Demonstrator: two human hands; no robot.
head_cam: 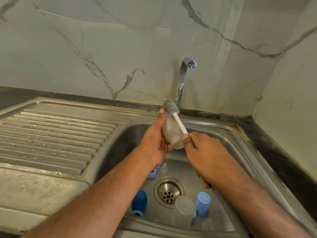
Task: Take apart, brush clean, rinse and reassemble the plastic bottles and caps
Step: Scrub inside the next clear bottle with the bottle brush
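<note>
Bottle point(172, 133) frosted, mouth hidden behind brush head point(170, 107); left hand point(154, 141) grips it, right hand point(202, 150) grips brush handle point(180, 123) above its fingers.

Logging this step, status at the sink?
Left hand grips clear bottle over sink. Right hand grips brush handle, head outside the bottle. Tap not running. Caps loose round the drain, nothing blocking.

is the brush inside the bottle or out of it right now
Out. The grey brush head sits clear above the bottle held in the left hand; the right hand grips its white handle alongside the bottle.
</note>
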